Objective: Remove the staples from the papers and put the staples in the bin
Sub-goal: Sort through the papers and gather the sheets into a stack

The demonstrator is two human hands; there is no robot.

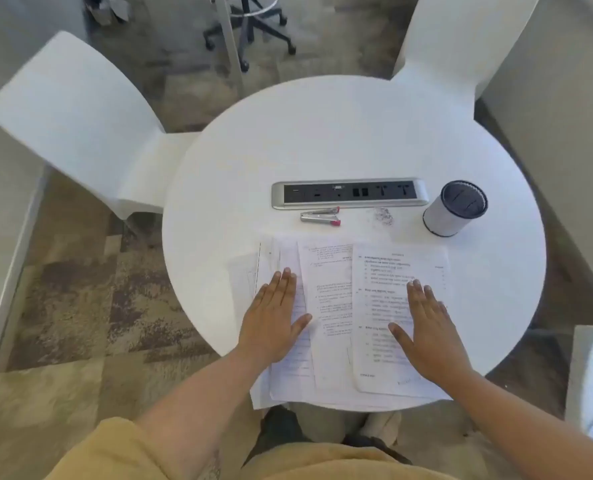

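Across the lower middle of the frame, on a round white worktop (322, 133): a fanned spread of printed papers (333, 306), overlapping, near edge overhanging the worktop rim. Left hand (274, 317) flat on the left sheets, palm down, fingers together, thumb splayed, holding nothing. Right hand (426, 327) flat on the right-most sheet, likewise spread and holding nothing. Just above the papers, at frame centre: a silver stapler with pink tips (321, 216), lying open in a narrow V. Right of it, a small heap of loose staples (382, 215) on the bare worktop. Further right, a white cylindrical bin (444, 220) with a dark interior, upright, apart from the papers. Above the stapler, a recessed power socket strip (350, 193). Upper left and upper right: white chairs (80, 112) drawn up to the worktop.
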